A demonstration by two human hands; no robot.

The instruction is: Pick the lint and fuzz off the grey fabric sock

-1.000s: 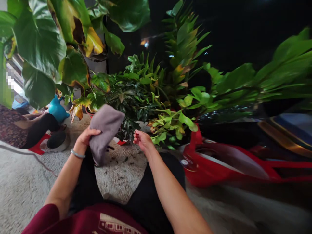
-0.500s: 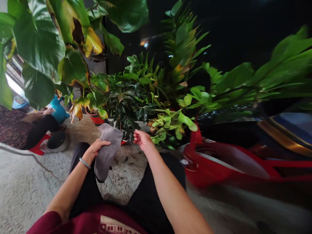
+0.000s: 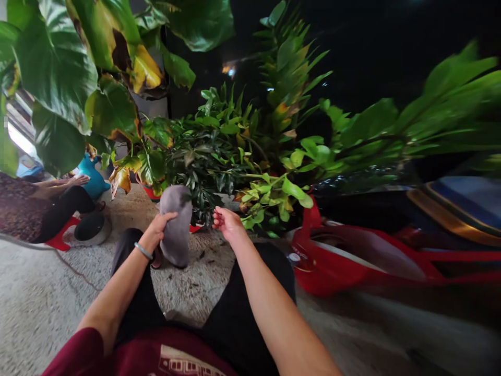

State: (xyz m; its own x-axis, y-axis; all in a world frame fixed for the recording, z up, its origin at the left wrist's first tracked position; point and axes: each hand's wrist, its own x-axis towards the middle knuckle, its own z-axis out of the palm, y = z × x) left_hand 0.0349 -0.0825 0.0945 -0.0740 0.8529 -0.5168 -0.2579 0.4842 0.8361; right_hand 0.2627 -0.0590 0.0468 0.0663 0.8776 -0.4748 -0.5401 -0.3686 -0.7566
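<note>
In front of my knees, my left hand [image 3: 157, 230] grips a soft grey insole-shaped piece [image 3: 177, 230], thumb across its face and fingers behind it. The piece stands nearly upright, its rounded end toward the plants. Its exact kind is not clear. My right hand [image 3: 227, 222] hangs a short way to the right, apart from the piece. Its fingers are curled in with the tips pinched together; whatever they hold, if anything, is too small to make out.
Leafy potted plants [image 3: 219, 136] crowd the far side. To the right lies a red bag [image 3: 332, 269], blurred. At the left, another person [image 3: 23, 209] sits on a red stool [image 3: 62, 237] beside a dark pot [image 3: 94, 230] and a turquoise figure [image 3: 92, 177]. A cable crosses the concrete floor.
The grey piece has turned in my left hand and risen slightly; its dark lower edge and the pale card-like bit at its top no longer show. My right hand has barely moved.
</note>
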